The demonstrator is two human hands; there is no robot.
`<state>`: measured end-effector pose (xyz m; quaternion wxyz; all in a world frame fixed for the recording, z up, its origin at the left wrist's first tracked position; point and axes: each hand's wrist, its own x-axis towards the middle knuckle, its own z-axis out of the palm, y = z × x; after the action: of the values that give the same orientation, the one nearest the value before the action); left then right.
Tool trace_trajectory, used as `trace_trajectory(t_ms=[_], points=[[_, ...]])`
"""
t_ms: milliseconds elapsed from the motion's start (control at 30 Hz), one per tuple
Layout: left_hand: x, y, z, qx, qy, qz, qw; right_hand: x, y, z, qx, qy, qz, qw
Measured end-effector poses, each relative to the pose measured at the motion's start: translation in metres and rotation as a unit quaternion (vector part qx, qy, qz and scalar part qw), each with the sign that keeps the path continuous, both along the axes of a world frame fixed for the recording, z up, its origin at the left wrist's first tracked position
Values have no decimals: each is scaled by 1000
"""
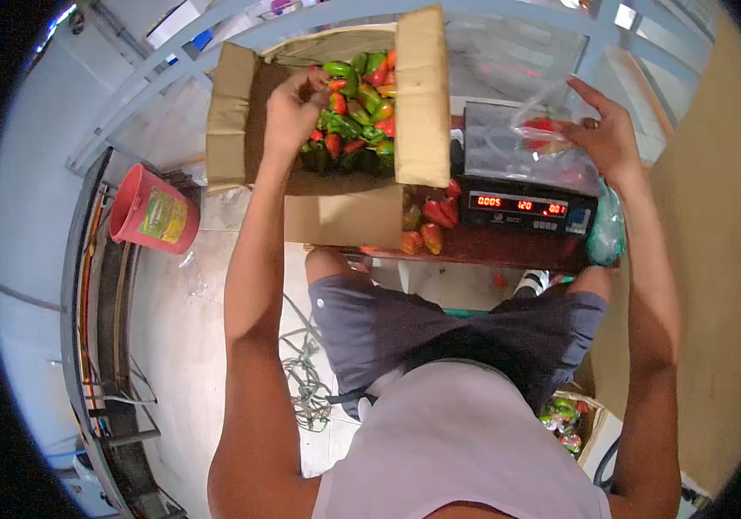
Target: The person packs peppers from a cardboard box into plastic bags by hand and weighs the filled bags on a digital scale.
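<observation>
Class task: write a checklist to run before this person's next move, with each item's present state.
1. Scale lit: ok, red digits show.
2. Display at zero: not ok, leftmost figure reads 0.005.
3. Plastic bag at right hand: ok, red contents inside.
4. Bag clear of the scale: cannot tell.
5. Left hand at peppers in cardboard box: ok.
6. Nothing loose beside the scale: not ok, loose peppers lie there.
</observation>
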<state>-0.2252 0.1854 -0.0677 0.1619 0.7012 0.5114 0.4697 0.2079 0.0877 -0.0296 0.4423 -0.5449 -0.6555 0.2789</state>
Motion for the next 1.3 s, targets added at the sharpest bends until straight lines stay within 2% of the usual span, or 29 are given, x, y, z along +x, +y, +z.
trace_trajectory(t_ms=[67,133,167,200,267,300,333,367,400,433,500,567,600,633,700,800,833,900,933,967,1033,1067,1100,1133,1167,1233,1300], points=[[-18,24,-22,-39,189,98,976,4,7,-30,47,-46,-44,997],[-21,51,-58,-136,286,75,946,21,20,-81,69,-58,-74,993],[-28,68,-88,-116,314,14,942,32,26,-111,66,-46,-81,993],[-15,72,-92,-220,359,1,907,38,27,-129,63,-34,-88,994],[3,83,-119,-282,327,-147,890,39,15,-138,67,-27,-105,992],[14,88,-132,-251,423,-155,857,41,11,-142,67,-26,-115,991],[15,97,-161,-260,405,-137,866,48,8,-147,82,10,-98,992],[17,104,-185,-269,386,-123,874,54,1,-146,82,-15,-102,991],[28,95,-162,-270,428,-193,841,59,-8,-143,83,-40,-108,990],[6,125,-202,-297,486,-164,805,61,-16,-140,75,-26,-116,990],[13,85,-140,-204,344,-253,881,65,-33,-134,62,4,-132,989],[26,61,-99,-385,313,-127,859,66,-47,-122,59,5,-139,989],[21,54,-93,-365,296,-132,873,61,-53,-116,20,6,-187,982],[15,45,-88,-345,278,-136,886,58,-56,-113,51,-11,-183,982],[-11,42,-97,-285,232,-60,928,55,-59,-111,113,-42,-173,978],[-1,-19,-47,-129,98,-33,986,44,-54,-110,203,-133,-151,958],[20,-48,-25,-91,40,-12,995,39,-51,-109,197,-176,-157,952],[48,-96,-2,-69,-97,-61,991,33,-42,-108,183,-262,-166,933],[66,-118,3,-68,-145,-84,983,33,-35,-113,148,-270,-169,936],[86,-138,3,-67,-194,-106,973,36,-26,-121,127,-248,-163,947],[120,-164,-24,-99,-181,-209,956,43,-8,-137,86,-203,-150,964],[137,-171,-48,-103,-135,-260,950,47,-2,-146,62,-168,-139,974],[152,-173,-67,-242,-82,-312,915,53,2,-156,38,-133,-128,982],[165,-174,-94,-236,-14,-338,911,58,5,-160,14,-97,-116,988],[177,-173,-116,-228,54,-363,902,62,7,-161,44,-126,-104,986],[203,-164,-134,-226,17,-298,927,67,3,-160,100,-182,-85,974],[234,-146,-136,-186,-46,-257,947,68,-4,-152,81,-225,-62,969]])
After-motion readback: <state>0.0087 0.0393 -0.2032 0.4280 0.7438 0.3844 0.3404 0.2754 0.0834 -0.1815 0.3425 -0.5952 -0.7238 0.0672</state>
